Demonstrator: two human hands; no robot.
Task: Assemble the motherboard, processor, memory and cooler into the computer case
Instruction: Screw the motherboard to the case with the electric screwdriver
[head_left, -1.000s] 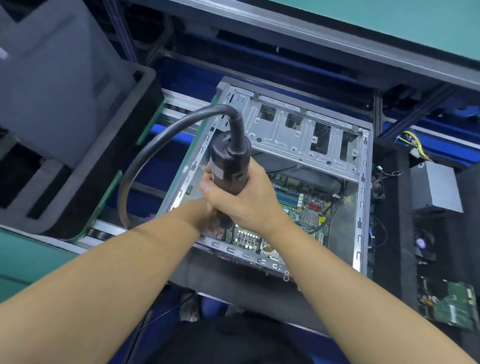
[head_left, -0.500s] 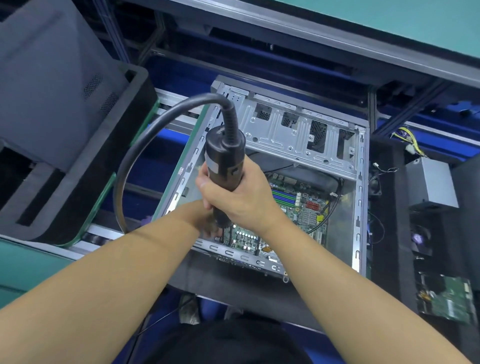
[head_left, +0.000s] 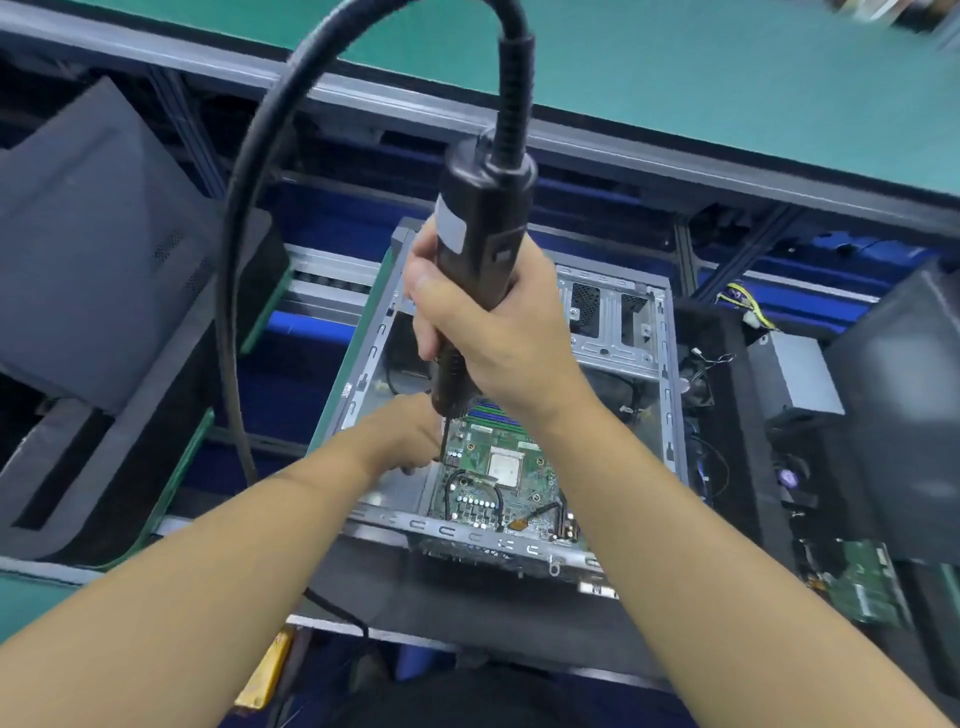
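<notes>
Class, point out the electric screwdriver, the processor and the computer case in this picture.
electric screwdriver (head_left: 483, 208), head view, on its black body.
processor (head_left: 505, 466), head view, middle of its silver lid.
computer case (head_left: 669, 395), head view, on its right side rim.

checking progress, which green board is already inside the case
The motherboard under the screwdriver; the other green board lies outside, right of the case.

You're at a computer assembly-line station.
Green-matted workbench (head_left: 675, 78) across the top, grey aluminium framing (head_left: 623, 149) beneath, black foam tray (head_left: 130, 441) at left, green circuit board (head_left: 867, 587) lower right.
</notes>
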